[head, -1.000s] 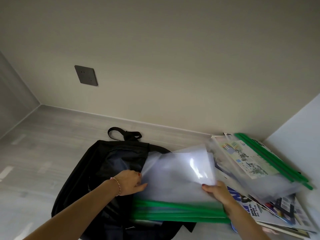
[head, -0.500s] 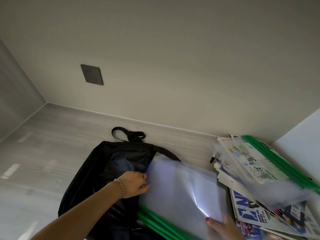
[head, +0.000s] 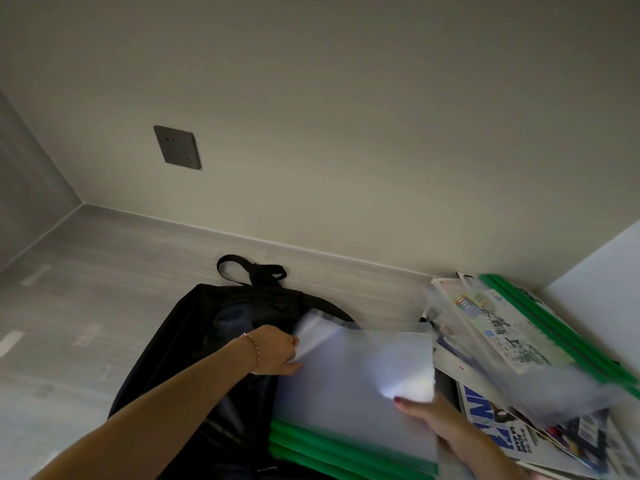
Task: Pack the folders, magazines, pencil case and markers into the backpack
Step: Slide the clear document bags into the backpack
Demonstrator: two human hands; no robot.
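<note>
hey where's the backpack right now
In the head view the black backpack lies on the grey floor at lower centre, near the wall, left of the magazines, with the left hand on it.

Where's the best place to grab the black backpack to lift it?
Probably the webbing loop handle at the top of the backpack, reached from the wall side. It stands up clear of the body, while the left hand and folders crowd the opening.

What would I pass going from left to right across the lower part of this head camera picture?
Wall socket higher up, black backpack, left hand, translucent folders with green spines, right hand, stack of magazines and more folders.
</note>
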